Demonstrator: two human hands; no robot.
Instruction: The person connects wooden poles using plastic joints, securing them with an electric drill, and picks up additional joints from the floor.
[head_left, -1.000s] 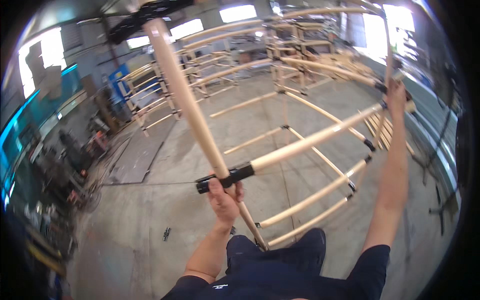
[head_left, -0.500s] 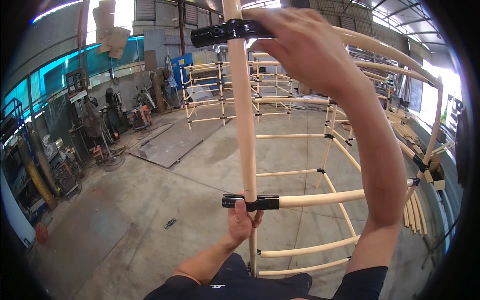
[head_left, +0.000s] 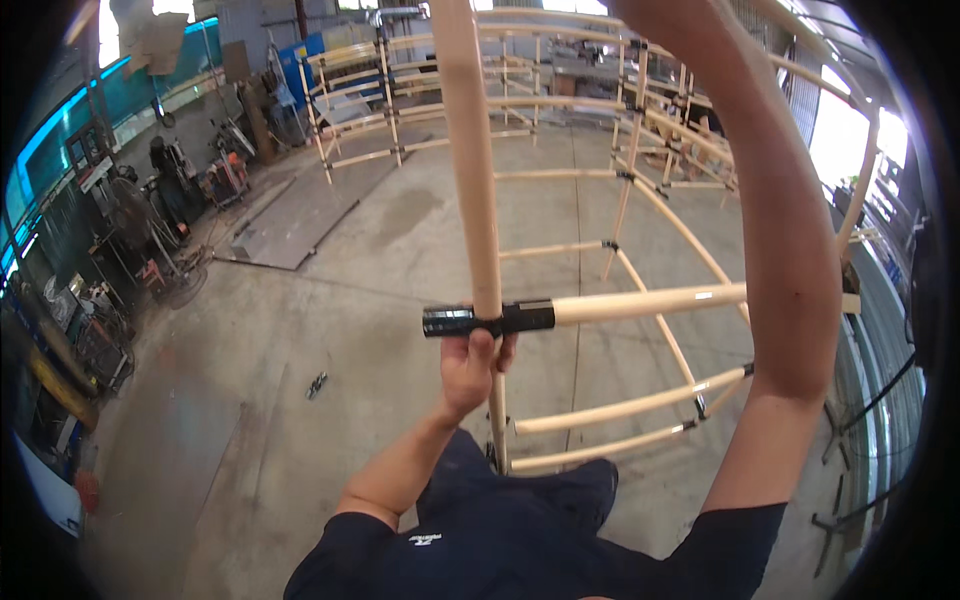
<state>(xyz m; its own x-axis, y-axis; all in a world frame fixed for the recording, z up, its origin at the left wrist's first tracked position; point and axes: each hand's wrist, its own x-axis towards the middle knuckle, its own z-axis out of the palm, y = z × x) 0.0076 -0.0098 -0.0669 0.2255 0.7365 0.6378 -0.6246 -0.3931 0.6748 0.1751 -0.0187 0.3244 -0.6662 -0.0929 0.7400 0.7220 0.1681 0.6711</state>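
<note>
I look over a stained grey concrete floor [head_left: 360,385]; a flat, dark rectangular plate [head_left: 298,218] lies there. Translucent teal sheeting [head_left: 125,98] lines the left; bright white window openings [head_left: 840,132] glare at right.

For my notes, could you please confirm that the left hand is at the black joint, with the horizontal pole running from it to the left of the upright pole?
Not quite: the head view shows the horizontal pole running from the black joint to the right of the upright pole. The left hand is indeed at the joint.
</note>
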